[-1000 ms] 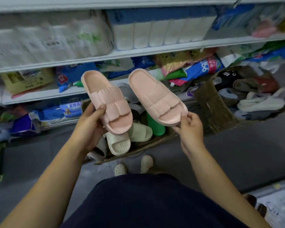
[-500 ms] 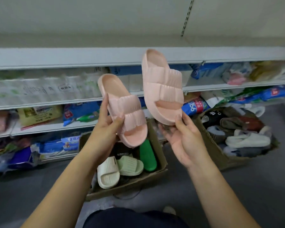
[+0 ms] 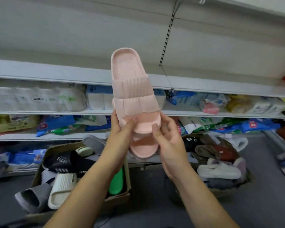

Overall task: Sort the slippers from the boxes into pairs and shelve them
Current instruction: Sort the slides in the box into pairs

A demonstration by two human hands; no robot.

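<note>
Two pale pink slippers [image 3: 132, 92] are stacked one on the other and held upright, heels up, in front of the shelves. The rear slipper shows only its toe end [image 3: 144, 148] below the front one. My left hand [image 3: 122, 129] grips the stack at its left side, thumb across the front toe. My right hand [image 3: 169, 142] cups the stack from the right and below, thumb on the front slipper's toe. The empty grey top shelf [image 3: 56, 69] runs behind the slippers at heel height.
A cardboard box [image 3: 118, 199] on the floor at lower left holds black, cream, grey and green slippers. A second box [image 3: 220, 162] at right holds plush slippers. Lower shelves [image 3: 39, 112] carry tissue packs and bagged goods. The floor is grey.
The two pink slippers, held apart side by side before, have been brought together into one stack and raised higher. The view has tilted up toward the top shelf.
</note>
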